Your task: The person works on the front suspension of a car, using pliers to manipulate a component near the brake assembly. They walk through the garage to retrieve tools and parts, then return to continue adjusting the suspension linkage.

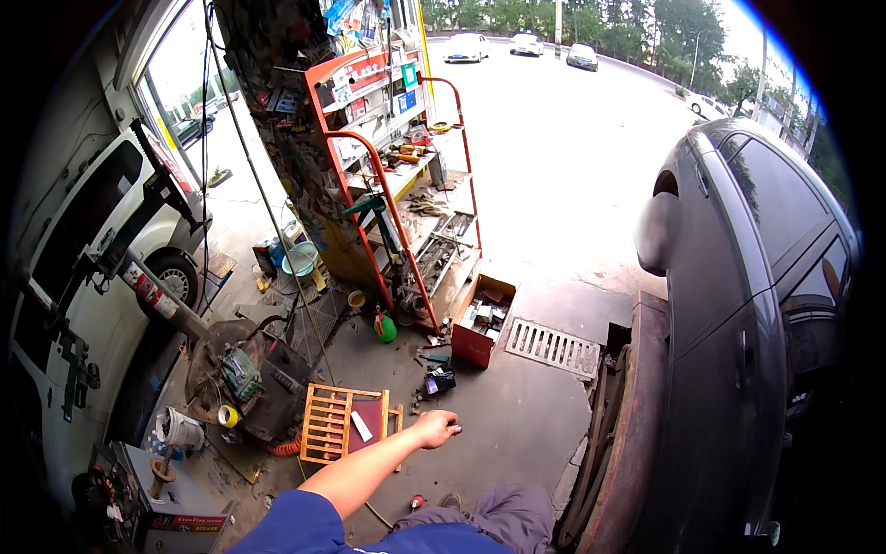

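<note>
My left hand is stretched out over the grey floor, its fingers curled closed. A small dark spot shows at the fingertips, but I cannot make out what is held, if anything. Beside my forearm stands a low slatted wooden chair with a dark red panel, and a white, narrow packet lies on it. On the floor beyond the hand is a small dark box with purple on it. My right hand is out of the picture.
A red-framed shelf rack holds tools and parts. Near it are an open red carton, a green bottle and a floor grate. A dark car stands on a raised ramp at right; a white van at left.
</note>
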